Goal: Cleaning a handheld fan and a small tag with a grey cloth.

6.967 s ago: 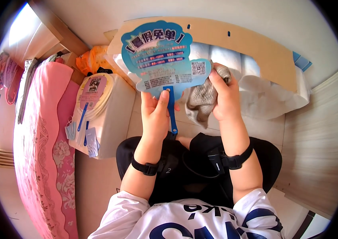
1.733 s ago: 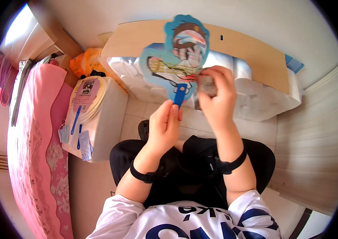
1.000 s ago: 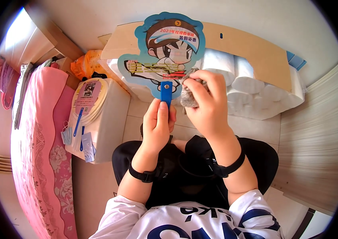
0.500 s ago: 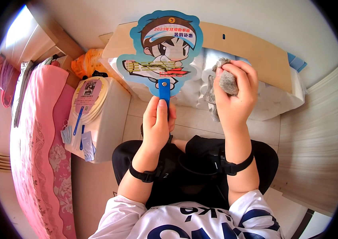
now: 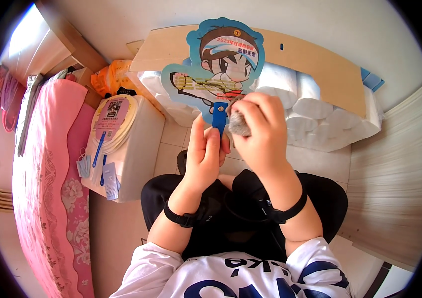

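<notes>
Upright in front of me is a blue hand fan (image 5: 176,88) cut in a cartoon figure's outline, with a blue plastic handle. My left hand (image 5: 206,154) is closed round that handle, thumb along its front. A crumpled grey cloth (image 5: 239,125) is bunched in my right hand (image 5: 263,131), whose fingers are closed on it. Cloth and fingers are at the fan's lower right edge, beside the top of the handle; whether they touch it I cannot tell. Part of the fan's lower right is hidden behind my right hand.
An open cardboard box (image 5: 337,77) of white rolls (image 5: 303,126) stands against the wall ahead. To the left, a white box (image 5: 144,129) carries a round fan (image 5: 126,124), face masks (image 5: 83,166) and a blue-white packet (image 5: 110,181). Further left is a bed with a pink cover (image 5: 47,149).
My right hand has moved left with the grey cloth, from over the rolls to the fan's lower edge. The fan has shifted slightly right and tilted a little.
</notes>
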A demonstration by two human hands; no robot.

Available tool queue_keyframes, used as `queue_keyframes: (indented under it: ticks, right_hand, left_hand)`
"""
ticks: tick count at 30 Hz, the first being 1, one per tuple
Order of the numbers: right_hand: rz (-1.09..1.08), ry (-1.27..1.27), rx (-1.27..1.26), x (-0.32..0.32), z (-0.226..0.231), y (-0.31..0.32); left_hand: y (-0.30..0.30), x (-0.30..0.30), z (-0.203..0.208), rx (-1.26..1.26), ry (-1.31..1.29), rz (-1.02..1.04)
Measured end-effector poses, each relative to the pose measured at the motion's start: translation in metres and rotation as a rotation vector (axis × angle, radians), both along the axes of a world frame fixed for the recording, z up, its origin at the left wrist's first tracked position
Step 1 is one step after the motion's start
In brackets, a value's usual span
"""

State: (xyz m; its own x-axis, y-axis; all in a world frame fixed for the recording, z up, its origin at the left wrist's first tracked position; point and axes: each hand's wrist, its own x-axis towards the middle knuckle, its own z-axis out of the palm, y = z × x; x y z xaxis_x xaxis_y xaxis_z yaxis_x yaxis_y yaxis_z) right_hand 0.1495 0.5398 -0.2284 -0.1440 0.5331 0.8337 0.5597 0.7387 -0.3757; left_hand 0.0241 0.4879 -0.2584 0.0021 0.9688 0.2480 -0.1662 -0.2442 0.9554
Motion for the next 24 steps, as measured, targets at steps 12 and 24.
queue_keyframes:
  ticks: [12, 24]
  right_hand:
    - [-0.071, 0.117, 0.017, 0.013, 0.001, 0.010]
    - [-0.191, 0.513, 0.020, 0.058, 0.043, 0.004]
  left_hand:
    - [0.002, -0.002, -0.010, 0.112, 0.284, 0.048]
    - [0.006, -0.001, 0.011, -0.203, 0.056, 0.196]
